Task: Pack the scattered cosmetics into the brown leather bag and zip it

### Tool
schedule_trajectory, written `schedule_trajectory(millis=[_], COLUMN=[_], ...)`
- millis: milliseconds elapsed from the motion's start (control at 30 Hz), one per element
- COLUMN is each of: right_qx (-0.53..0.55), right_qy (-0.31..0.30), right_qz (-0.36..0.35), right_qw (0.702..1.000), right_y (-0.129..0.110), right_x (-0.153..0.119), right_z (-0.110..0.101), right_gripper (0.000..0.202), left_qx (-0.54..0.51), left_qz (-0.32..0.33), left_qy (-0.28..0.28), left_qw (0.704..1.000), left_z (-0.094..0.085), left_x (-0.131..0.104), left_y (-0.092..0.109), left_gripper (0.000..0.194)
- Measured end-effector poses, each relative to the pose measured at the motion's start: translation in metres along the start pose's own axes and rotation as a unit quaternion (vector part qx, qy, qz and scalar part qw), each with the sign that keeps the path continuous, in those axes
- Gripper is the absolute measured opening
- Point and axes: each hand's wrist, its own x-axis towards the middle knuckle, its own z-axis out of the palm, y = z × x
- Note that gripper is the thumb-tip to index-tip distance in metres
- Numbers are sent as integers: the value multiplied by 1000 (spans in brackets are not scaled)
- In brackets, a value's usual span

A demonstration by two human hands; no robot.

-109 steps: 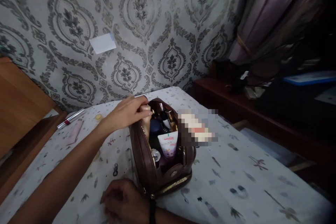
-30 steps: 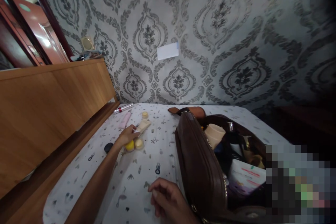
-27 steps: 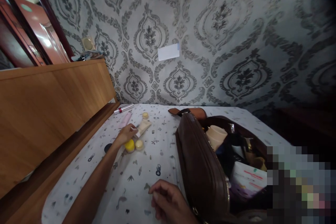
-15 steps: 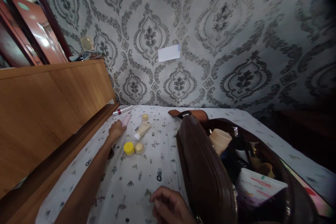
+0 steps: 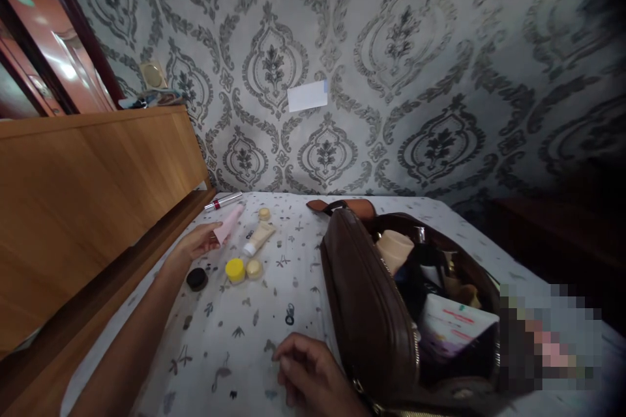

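At the left, the fingers of my left hand [image 5: 200, 240] are closed on the lower end of a pink squeeze tube [image 5: 229, 224], which slants up and away. Just below that wrist lies a small black round jar [image 5: 197, 279]. To the right are a yellow-lidded jar [image 5: 235, 270], a small cream-coloured jar [image 5: 253, 268], a beige tube with a white cap [image 5: 259, 238] and another small jar [image 5: 264, 214]. Low in the middle, my right hand [image 5: 313, 371] is loosely curled over the sheet beside a brown bag [image 5: 364, 300], its fingers apart with nothing visible in them.
The unzipped bag holds a beige cup-like item [image 5: 395, 249], a white printed packet [image 5: 457, 326] and dark items. A silver tube with a red band [image 5: 223, 201] lies near the wooden headboard [image 5: 98, 189]. Patterned wallpaper [image 5: 401, 111] rises behind the white printed sheet [image 5: 254, 352].
My left hand has drawn back leftward and its fingers now hold the pink tube's near end, with more of the tube showing. The black jar has come into fuller view. The view has shifted slightly.
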Motion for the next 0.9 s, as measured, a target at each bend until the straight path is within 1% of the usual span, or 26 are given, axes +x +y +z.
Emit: schedule_trajectory(millis=[100, 167, 267, 367, 433, 500, 633, 733, 767, 833, 900], right_qx=[-12, -15, -20, -27, -26, -15, 22, 52, 62, 70, 55], right_qy=[5, 4, 18, 56, 65, 66, 106, 115, 120, 139, 174], right_qz=[10, 10, -5, -30, -62, -97, -130, -133, -132, -134, -140], right_qw=[1000, 1000, 1000, 998, 996, 993, 986, 983, 982, 979, 973], right_y=[-4, -9, -19, -32, -39, -46, -59, -66, -68, -69, -68], right_x=[-1, -2, -4, -10, -17, -27, -54, -78, -86, -101, -114], right_z=[1, 3, 9, 19, 28, 36, 44, 43, 41, 35, 27], right_gripper=[56, 59, 63, 72, 75, 72, 68, 65, 63, 59, 56], left_qx=[-60, -109, -170, -180, -172, -166, -157, -143, -138, -124, -108], left_qz=[17, 14, -14, -25, -27, -39, -78, -95, -95, -88, -65], left_qy=[-48, -107, -196, -280, -340, -380, -425, -443, -440, -411, -382], left_qw=[997, 988, 966, 943, 924, 909, 888, 880, 882, 899, 916], left_z=[12, 25, 46, 62, 67, 68, 72, 83, 89, 101, 114], left_x=[-37, -63, -103, -140, -160, -174, -190, -198, -200, -203, -202], left_y=[-4, -10, -18, -21, -22, -25, -32, -29, -28, -25, -25], left_gripper=[44, 52, 62, 65, 64, 63, 56, 50, 48, 44, 42])
